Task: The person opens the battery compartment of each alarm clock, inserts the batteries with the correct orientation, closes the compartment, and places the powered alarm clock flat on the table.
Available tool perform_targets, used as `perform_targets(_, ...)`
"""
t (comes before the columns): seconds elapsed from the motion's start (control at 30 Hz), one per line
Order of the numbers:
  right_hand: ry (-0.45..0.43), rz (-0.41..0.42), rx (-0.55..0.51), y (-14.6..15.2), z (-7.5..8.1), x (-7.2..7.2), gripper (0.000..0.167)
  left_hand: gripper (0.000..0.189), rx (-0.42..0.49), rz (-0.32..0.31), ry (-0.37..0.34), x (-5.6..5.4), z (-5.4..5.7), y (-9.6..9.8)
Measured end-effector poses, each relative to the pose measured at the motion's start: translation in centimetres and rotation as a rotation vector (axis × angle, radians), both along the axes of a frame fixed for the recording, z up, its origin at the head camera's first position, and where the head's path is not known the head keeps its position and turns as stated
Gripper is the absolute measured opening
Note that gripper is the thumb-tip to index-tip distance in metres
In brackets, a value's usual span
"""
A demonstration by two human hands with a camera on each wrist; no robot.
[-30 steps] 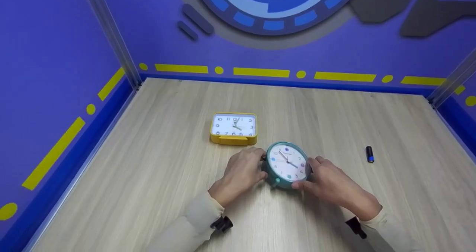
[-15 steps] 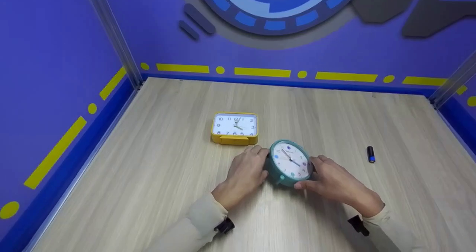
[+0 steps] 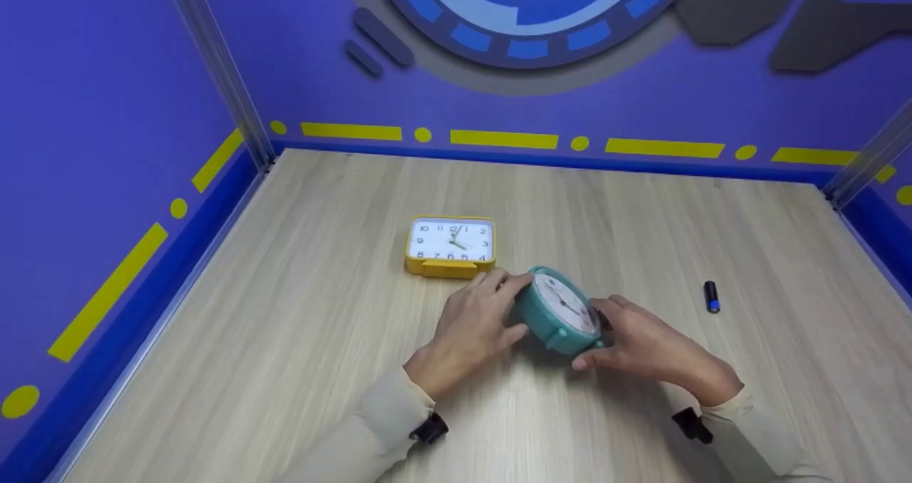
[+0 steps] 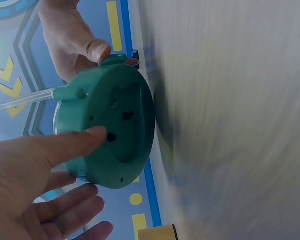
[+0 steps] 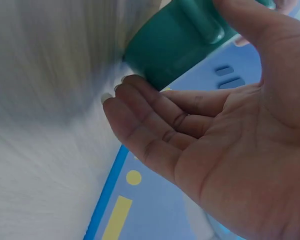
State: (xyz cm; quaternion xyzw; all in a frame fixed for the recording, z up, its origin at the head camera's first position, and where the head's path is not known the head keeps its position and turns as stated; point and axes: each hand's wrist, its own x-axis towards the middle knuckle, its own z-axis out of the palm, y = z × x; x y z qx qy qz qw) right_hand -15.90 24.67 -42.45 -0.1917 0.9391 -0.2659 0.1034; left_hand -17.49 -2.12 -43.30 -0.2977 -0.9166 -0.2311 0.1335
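A round teal alarm clock is tilted up on its right edge, its white dial turned to the right in the head view. My left hand holds its left side; in the left wrist view the left thumb lies against the clock's back, which has a recess and dark knobs. My right hand grips the lower right side, thumb near one small foot. In the right wrist view, the right fingers reach beneath the clock's rim. Behind the left hand sits a yellow rectangular alarm clock, face up.
A black and blue battery lies on the right of the wooden table. Blue panels with yellow markings stand along the back and sides of the table.
The teal clock has tipped over to the right: its left edge has risen and its dial now faces further right. My left hand has moved slightly right with it.
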Motion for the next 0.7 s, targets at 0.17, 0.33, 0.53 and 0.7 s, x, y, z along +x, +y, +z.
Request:
perform_targets(0.17, -0.032, 0.030, -0.021, -0.2, -0.1, 0.0, 0.087, 0.064, 0.065, -0.022, 0.004, -0.1, 0.3, -0.2)
perform_targets(0.33, -0.059, 0.040, -0.038, -0.3, -0.1, 0.0, 0.082, 0.063, 0.057, -0.035, -0.030, -0.2, 0.5, -0.3)
perform_targets(0.53, -0.031, 0.031, -0.032, -0.4, 0.4, 0.4, 0.076, 0.059, 0.065, -0.032, -0.046, -0.3, 0.6, -0.6)
perform_targets(0.7, 0.140, 0.026, 0.029, -0.7, 1.2, 1.2, 0.066, 0.058, 0.071, -0.009, -0.053, -0.3, 0.7, -0.7)
